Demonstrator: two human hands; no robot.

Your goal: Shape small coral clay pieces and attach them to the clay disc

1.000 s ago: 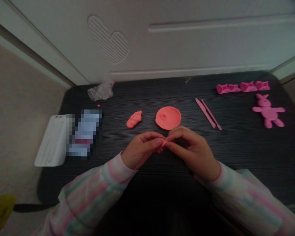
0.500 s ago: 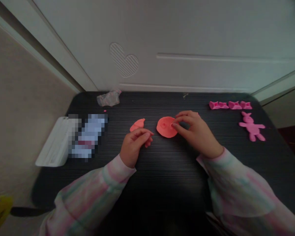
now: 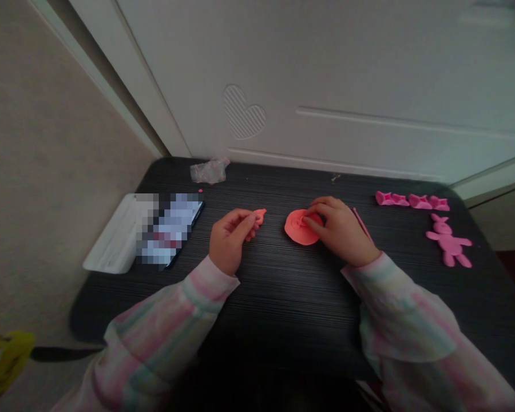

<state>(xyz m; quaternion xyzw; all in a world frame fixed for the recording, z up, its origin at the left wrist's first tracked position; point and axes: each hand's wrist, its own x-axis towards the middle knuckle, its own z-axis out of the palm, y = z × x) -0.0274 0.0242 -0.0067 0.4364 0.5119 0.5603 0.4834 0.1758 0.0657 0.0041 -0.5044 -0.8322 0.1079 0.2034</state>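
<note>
A flat, round orange clay disc (image 3: 296,233) lies on the dark table, with a small raised, ring-like bit (image 3: 299,221) near its middle. My right hand (image 3: 341,232) is over the disc's right side, thumb and fingertips pinched together at that bit. Left of the disc, my left hand (image 3: 232,237) is closed, thumb against fingers, at an orange clay piece (image 3: 260,216) with a pointed tip. Most of this piece is hidden behind the fingers. A thin pink stick (image 3: 361,223) shows just behind my right hand.
A pink clay rabbit figure (image 3: 450,243) and a row of pink moulded shapes (image 3: 412,201) lie at the right. Crumpled clear plastic (image 3: 210,171) is at the back left. A blurred-out phone (image 3: 193,220) and a white tray-like item (image 3: 111,234) lie at the left.
The view has shifted, so the table sits further right. My left fingers have moved onto the pointed orange piece, covering more of it. My right fingertips have moved inward to the disc's raised bit.
</note>
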